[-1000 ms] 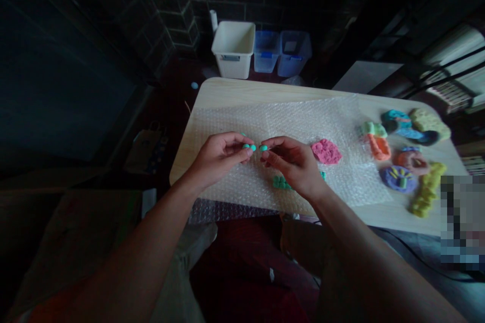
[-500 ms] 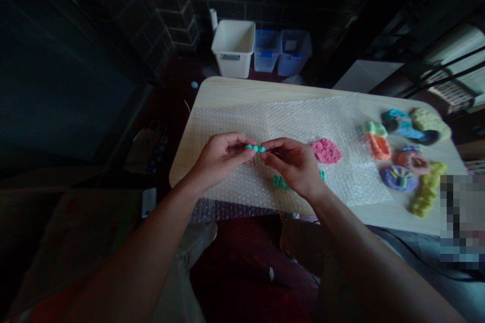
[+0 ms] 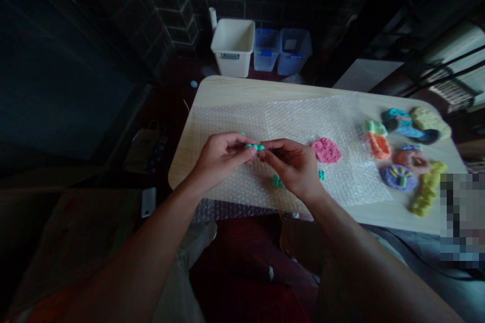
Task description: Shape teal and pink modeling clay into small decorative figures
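Observation:
Between my two hands, above the bubble wrap (image 3: 235, 121), is a short row of small green clay balls (image 3: 255, 147). My left hand (image 3: 223, 156) pinches the row's left end between thumb and fingers. The ball at the right end is pinched by my right hand (image 3: 291, 161), and it touches the others. Beneath my right hand lies a green lumpy clay piece (image 3: 278, 181), its middle hidden by the hand. A pink crumpled clay piece (image 3: 326, 150) rests on the wrap just right of that hand. Another bit of green shows behind my left fingers.
Several clay shapes sit at the table's right end: an orange and green piece (image 3: 379, 145), a purple disc (image 3: 398, 177), a yellow bumpy strip (image 3: 428, 189) and a blue piece (image 3: 397, 118). Beyond the table (image 3: 220, 88) stand a white bin (image 3: 233, 60) and blue bins (image 3: 266, 53).
My right hand has moved left, bringing its green ball against those in my left hand. A gap between them a second ago is closed. My left hand has hardly moved.

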Tool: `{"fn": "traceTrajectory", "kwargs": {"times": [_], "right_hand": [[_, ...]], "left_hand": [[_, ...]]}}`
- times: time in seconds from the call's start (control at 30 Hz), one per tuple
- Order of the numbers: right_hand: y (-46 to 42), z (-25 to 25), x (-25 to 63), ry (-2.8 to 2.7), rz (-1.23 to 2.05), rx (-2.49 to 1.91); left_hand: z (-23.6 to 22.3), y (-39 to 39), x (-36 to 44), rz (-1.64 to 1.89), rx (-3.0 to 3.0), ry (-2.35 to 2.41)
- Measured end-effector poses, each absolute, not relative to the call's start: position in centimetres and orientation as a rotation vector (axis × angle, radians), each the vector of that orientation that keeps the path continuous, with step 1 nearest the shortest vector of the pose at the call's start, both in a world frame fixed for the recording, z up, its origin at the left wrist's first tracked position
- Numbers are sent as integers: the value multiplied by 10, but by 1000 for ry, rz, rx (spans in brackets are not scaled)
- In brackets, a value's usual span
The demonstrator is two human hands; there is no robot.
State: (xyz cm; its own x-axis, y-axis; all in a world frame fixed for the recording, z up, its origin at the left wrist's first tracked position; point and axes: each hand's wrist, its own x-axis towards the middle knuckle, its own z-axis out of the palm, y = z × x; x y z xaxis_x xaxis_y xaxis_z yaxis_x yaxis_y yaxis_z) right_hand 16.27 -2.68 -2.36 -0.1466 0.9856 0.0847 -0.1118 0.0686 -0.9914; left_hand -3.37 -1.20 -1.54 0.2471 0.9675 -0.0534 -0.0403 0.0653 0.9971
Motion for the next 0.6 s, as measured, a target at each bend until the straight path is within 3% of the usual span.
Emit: {"fn": "traceTrajectory", "kwargs": {"times": [0.6], "right_hand": [[-28,-24,162,-1257,1314,-1030]], "left_hand": [[-14,-13,-34,1002,1265,1024]]}}
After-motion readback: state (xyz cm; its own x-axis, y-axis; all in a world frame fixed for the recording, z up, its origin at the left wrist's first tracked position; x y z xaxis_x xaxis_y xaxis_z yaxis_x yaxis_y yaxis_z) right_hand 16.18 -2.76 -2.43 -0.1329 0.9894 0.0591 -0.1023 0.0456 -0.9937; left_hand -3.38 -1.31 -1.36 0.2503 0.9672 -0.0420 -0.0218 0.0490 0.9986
